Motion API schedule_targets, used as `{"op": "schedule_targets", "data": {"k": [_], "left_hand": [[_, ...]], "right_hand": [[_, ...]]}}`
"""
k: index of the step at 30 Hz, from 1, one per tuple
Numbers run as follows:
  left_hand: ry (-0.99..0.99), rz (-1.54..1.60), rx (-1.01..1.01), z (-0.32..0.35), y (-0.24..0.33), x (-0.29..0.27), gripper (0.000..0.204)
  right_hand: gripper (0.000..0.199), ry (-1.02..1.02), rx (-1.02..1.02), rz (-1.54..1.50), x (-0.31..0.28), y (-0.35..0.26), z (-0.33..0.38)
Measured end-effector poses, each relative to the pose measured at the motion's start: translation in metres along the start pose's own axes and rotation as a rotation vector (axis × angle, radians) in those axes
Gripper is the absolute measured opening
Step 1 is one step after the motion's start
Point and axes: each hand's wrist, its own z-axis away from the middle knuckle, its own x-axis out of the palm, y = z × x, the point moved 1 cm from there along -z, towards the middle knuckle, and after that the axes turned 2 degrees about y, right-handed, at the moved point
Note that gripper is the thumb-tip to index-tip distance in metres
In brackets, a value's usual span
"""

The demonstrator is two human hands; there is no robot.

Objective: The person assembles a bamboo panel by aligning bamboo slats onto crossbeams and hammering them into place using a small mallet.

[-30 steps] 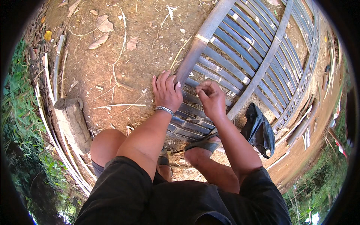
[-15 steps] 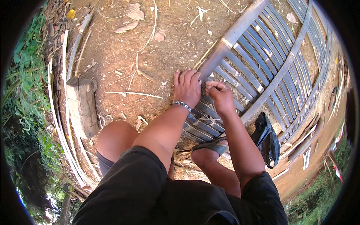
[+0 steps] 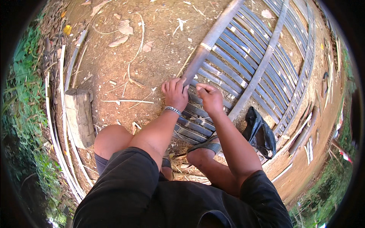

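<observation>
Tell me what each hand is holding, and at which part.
Left hand presses the bamboo pole near its lower end; right hand pinches a slat, grip unclear.

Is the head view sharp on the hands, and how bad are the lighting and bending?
Head view: left hand and right hand sharp in hard sunlight; slatted panel bows toward the rim; grass at the left edge lies darker, with black corners.

A wooden block [image 3: 79, 116] lay at nine o'clock on bare dirt [image 3: 125, 57]. A black bag [image 3: 260, 133] sat at four o'clock. Green plants [image 3: 21, 98] edged the far left.
</observation>
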Motion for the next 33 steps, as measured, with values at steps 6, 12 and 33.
{"op": "schedule_targets", "data": {"k": [6,12,33], "left_hand": [[-0.005,0.102,0.124,0.003,-0.009,0.004,0.031],[0.033,0.100,0.148,0.009,-0.019,0.019,0.031],[0.048,0.085,0.251,0.000,-0.009,0.013,0.008]], "right_hand": [[0.017,0.076,-0.216,0.281,0.025,-0.004,-0.002],[0.012,0.126,-0.229,0.408,0.036,0.000,0.000],[0.060,-0.312,0.511,1.327,-0.243,0.155,0.213]]}}
